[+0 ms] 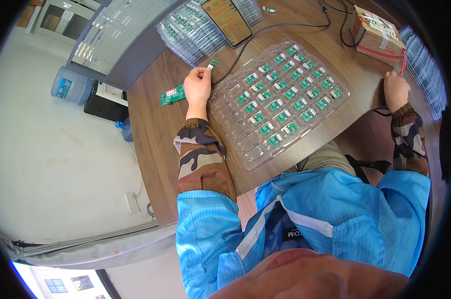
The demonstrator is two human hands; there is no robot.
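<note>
The left hand (197, 85) pinches a small green board (212, 64) between thumb and fingertips, closed on it at the far left corner of the clear tray (245, 149), where a black cable (265, 30) ends right at the board. To do this well, I judge the board should be gripped by its edges and held square to the cable end, without twisting. The right hand (395, 89) rests loosely curled at the table's right edge beside a red wire (402, 64) and near a cardboard box (377, 36); whether it grips the wire I cannot tell. It lies well apart from the held board, with the tray's filled pockets between. A larger board (172, 94) lies just left of the left hand.
</note>
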